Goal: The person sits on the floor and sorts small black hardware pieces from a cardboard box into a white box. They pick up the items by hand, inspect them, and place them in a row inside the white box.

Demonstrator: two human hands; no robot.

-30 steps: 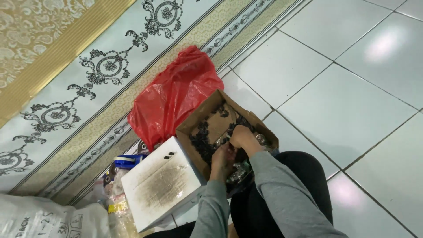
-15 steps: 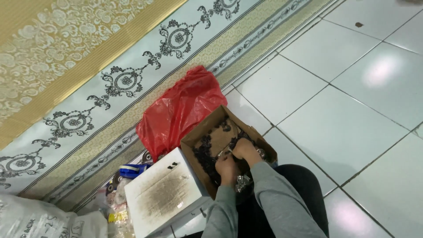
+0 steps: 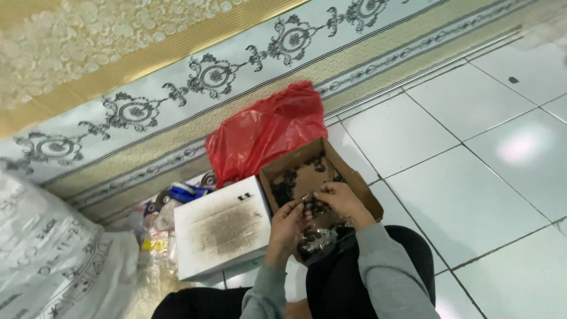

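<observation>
My left hand [image 3: 287,223] and my right hand [image 3: 341,200] meet over an open brown cardboard box [image 3: 355,182] on the tiled floor. Between the fingertips of both hands sits a small dark metal part [image 3: 308,199]. The box holds several small dark parts [image 3: 285,189] scattered over its bottom. A clear bag with more dark parts [image 3: 318,238] lies under my hands, at my lap. Both arms wear grey sleeves.
A white box [image 3: 223,227] with a stained lid stands left of the cardboard box. Behind them lies a red plastic bag [image 3: 266,133] against an ornamented wall base. A large white sack [image 3: 53,254] and small clutter [image 3: 171,198] fill the left side. White floor tiles [image 3: 472,165] spread to the right.
The view has tilted and shifted, so the boxes now sit lower and more central. My hands stay together over the cardboard box, working the small part.
</observation>
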